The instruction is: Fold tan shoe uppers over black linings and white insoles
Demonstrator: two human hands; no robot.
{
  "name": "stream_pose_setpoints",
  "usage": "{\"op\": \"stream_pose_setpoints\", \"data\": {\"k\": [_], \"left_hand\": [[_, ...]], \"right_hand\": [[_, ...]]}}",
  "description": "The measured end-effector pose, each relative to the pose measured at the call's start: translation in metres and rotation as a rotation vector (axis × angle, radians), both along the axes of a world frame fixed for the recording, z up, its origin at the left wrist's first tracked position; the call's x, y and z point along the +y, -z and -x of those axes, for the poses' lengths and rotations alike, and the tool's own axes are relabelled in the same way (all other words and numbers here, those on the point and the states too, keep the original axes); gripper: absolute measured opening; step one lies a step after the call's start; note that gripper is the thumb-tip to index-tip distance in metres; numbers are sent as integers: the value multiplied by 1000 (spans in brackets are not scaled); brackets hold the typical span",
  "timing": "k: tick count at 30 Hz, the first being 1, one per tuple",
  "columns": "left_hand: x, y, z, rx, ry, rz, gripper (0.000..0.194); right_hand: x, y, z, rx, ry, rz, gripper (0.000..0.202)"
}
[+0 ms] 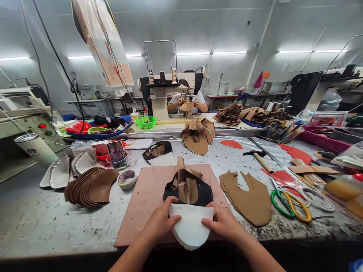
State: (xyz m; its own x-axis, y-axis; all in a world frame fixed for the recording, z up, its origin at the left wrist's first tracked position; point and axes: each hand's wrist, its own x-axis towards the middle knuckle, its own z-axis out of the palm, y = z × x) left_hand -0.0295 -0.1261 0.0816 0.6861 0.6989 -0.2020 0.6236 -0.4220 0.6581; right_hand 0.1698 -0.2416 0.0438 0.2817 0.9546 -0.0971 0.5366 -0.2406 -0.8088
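A white rounded piece [193, 226] is held between my two hands at the front edge of the pink board [147, 196]. My left hand [163, 221] grips its left side, thumb on top. On the right side, my right hand [219, 221] grips it the same way. Just beyond the white piece, and partly covered by it, lies a black and brown sewn upper [187, 189] on the board. Flat brown pieces [246, 196] lie right of the board.
Left are stacked brown pieces [90, 185], a tape roll [127, 179] and a phone [117, 153]. Right are scissors [292, 206], a hammer [263, 162] and red scraps. More uppers [197, 138] lie behind the board. A person works at a sewing machine [160, 102] beyond.
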Motion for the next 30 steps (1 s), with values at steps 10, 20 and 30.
{"op": "stream_pose_setpoints", "data": {"k": [10, 20, 30], "left_hand": [[15, 16, 2, 56, 86, -41, 38], [9, 26, 17, 112, 19, -478, 31], [-14, 58, 8, 52, 584, -729, 73]], "right_hand": [[0, -12, 10, -107, 33, 139, 13], [-12, 8, 2, -729, 202, -138, 25], [-11, 31, 30, -749, -302, -255, 64]]}}
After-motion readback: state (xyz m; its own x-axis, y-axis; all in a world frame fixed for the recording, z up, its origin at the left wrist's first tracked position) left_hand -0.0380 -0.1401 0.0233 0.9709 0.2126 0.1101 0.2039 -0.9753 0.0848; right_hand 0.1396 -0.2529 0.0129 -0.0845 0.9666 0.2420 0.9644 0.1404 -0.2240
